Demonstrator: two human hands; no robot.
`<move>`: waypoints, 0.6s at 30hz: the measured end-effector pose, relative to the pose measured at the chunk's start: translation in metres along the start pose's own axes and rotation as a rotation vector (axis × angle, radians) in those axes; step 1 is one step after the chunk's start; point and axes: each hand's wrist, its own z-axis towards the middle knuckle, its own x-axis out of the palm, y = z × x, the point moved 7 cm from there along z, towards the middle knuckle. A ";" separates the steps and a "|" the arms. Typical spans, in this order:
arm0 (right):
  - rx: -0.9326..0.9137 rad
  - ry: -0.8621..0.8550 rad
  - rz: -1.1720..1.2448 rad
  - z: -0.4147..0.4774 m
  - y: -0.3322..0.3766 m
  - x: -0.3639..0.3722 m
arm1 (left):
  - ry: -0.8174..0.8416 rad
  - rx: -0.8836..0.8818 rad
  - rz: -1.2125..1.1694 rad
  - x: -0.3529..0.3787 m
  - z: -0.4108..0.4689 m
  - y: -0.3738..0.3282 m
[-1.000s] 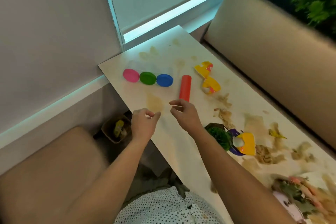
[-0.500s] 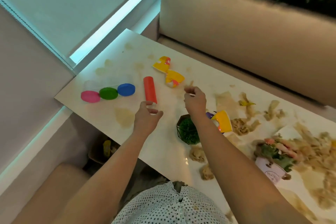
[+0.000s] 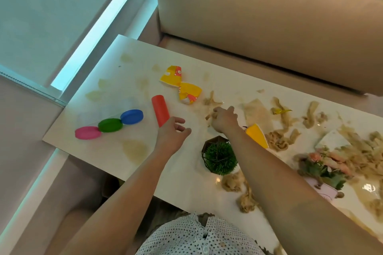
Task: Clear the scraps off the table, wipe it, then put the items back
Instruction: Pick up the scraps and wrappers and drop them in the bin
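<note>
Beige paper scraps [image 3: 277, 141] litter the right half of the white table [image 3: 112, 151], with damp stains across it. My right hand [image 3: 224, 119] is down on the table, its fingers curled over a small clump of scraps [image 3: 209, 117] just right of the torn yellow wrapper [image 3: 182, 86]. My left hand [image 3: 172, 133] hovers with loosely curled fingers and holds nothing, at the near end of the red cylinder [image 3: 160, 109]. Pink [image 3: 88, 132], green [image 3: 110, 125] and blue [image 3: 132, 116] lids lie in a row at the left.
A small green plant in a dark wire pot [image 3: 219, 156] stands under my right forearm. A yellow-topped toy [image 3: 257, 135] lies beside it, and a pink-flowered pot [image 3: 325, 170] stands at the right among scraps. A beige sofa [image 3: 269, 16] runs along the table's far side.
My right hand has reached forward and dropped onto the scraps beside the yellow wrapper. The left hand stays near the red cylinder. The view has swung right along the table.
</note>
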 end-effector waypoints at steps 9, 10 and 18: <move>-0.212 -0.131 -0.152 0.009 0.006 -0.002 | 0.043 -0.007 0.022 0.014 0.025 -0.003; -0.229 -0.135 -0.143 0.011 0.004 -0.002 | 0.047 -0.006 0.025 0.017 0.026 -0.003; -0.203 -0.179 0.059 0.013 -0.008 -0.015 | 0.061 0.001 0.034 0.030 0.037 -0.016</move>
